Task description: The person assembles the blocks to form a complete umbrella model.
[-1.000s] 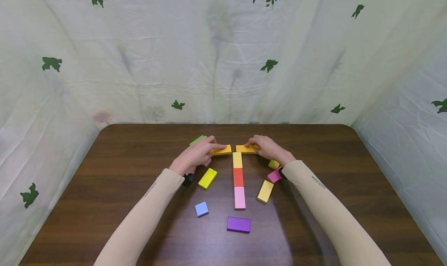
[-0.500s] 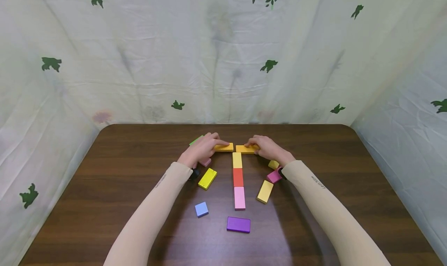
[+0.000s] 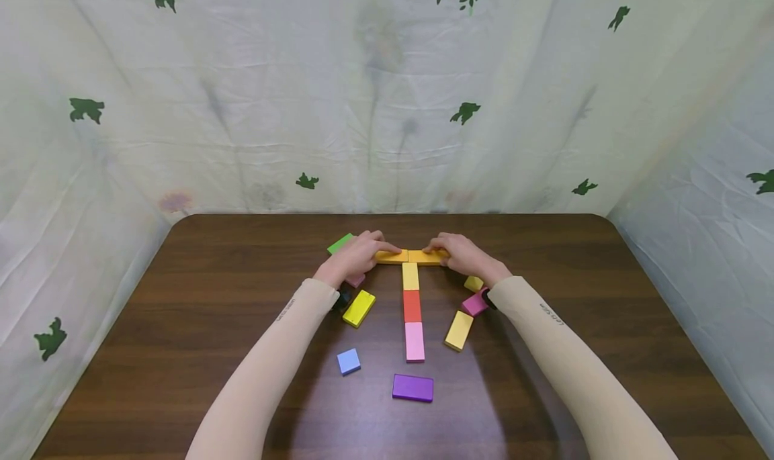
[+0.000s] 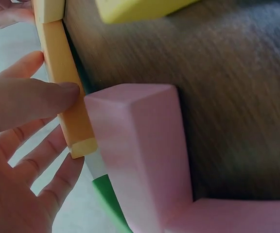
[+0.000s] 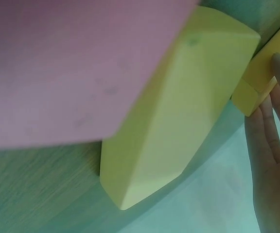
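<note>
A: Hands, please.

B: Left hand [image 3: 353, 258] pinches the left orange block [image 3: 390, 256], thumb on the near face, fingers over the far side, as the left wrist view shows. Right hand [image 3: 462, 255] has its fingers on the right orange block [image 3: 426, 257]; the right wrist view shows the fingers nearly straight along its end, so this is pressing, not a curled grip.

A: Where do the 2 blocks sit?

B: Flat on the bench [image 3: 605, 299], between the hands, inner ends touching. Together they form 1 bar. From the bar's middle a column of 3 runs toward the person: yellow block [image 3: 410, 276], red block [image 3: 412, 306], pink block [image 3: 414, 341], end to end.

A: Crowding near the hands?

B: By the left hand: a green block [image 3: 340, 243] just outside it, a small pink block [image 3: 355, 280] under the wrist, a bright yellow block [image 3: 359, 308] near the forearm. By the right hand: a small yellow block [image 3: 474, 284] and a magenta block [image 3: 475, 304] beside the wrist, a tan-yellow block [image 3: 459, 330] further toward the person.

A: Open room?

B: Bare bench beyond the bar up to the far edge, and wide bare bench outward of each hand to the side edges. Toward the person lie a blue block [image 3: 349, 362] and a purple block [image 3: 413, 388].
</note>
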Motion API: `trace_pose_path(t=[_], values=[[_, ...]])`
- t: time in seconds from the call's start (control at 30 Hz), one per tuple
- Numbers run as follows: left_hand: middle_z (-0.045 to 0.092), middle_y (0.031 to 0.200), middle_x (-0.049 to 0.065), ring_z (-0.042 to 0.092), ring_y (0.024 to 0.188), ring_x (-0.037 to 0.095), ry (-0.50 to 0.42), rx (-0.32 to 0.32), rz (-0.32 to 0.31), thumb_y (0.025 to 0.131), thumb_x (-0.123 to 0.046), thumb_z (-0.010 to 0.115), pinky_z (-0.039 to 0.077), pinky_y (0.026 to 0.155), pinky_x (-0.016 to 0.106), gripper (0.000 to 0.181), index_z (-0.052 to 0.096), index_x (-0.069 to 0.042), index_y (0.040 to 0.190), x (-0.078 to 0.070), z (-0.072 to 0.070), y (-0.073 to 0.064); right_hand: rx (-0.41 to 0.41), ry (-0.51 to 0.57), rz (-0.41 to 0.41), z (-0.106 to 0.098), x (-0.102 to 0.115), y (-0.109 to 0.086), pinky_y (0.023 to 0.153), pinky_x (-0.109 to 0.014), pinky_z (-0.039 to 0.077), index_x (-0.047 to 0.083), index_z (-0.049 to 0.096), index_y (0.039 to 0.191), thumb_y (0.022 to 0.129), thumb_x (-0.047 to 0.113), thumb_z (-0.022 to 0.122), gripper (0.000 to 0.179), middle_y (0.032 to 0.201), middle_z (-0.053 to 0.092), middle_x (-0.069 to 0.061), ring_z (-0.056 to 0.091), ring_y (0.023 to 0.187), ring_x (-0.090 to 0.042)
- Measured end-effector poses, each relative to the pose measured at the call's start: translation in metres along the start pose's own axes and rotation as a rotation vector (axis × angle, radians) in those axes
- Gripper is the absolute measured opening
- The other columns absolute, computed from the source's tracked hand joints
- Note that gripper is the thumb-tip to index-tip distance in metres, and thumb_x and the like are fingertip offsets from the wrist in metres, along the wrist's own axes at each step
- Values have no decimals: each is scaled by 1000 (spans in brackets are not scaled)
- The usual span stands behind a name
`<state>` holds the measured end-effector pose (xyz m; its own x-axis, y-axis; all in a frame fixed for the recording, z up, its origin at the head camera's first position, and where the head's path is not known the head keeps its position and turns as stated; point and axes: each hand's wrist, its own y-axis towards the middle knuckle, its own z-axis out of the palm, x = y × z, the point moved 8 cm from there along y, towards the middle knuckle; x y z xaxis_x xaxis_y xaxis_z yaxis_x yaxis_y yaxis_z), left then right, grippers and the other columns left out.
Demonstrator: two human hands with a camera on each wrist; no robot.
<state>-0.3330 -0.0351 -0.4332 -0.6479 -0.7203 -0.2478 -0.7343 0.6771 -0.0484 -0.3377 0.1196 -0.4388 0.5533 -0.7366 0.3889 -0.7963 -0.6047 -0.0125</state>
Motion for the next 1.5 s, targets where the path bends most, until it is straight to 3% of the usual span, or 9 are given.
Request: trace_pose_path(t=[0.83, 1.5], values=[[57, 115, 6, 51, 103, 24, -40, -7, 4, 83, 16, 51, 43, 90, 35, 60, 62, -20, 131, 0, 6, -1, 25, -9, -4, 1, -1, -1, 95, -41, 43, 6, 66, 119, 87, -6, 61, 35, 109, 62, -9, 56, 102, -25], [56, 118, 6, 51, 108, 24, -32, 6, -8, 85, 13, 52, 43, 94, 36, 59, 61, -20, 132, 0, 6, -4, -3, -15, -44, -1, 4, -2, 95, -42, 43, 5, 67, 117, 84, -10, 61, 37, 108, 62, -9, 56, 102, -26]])
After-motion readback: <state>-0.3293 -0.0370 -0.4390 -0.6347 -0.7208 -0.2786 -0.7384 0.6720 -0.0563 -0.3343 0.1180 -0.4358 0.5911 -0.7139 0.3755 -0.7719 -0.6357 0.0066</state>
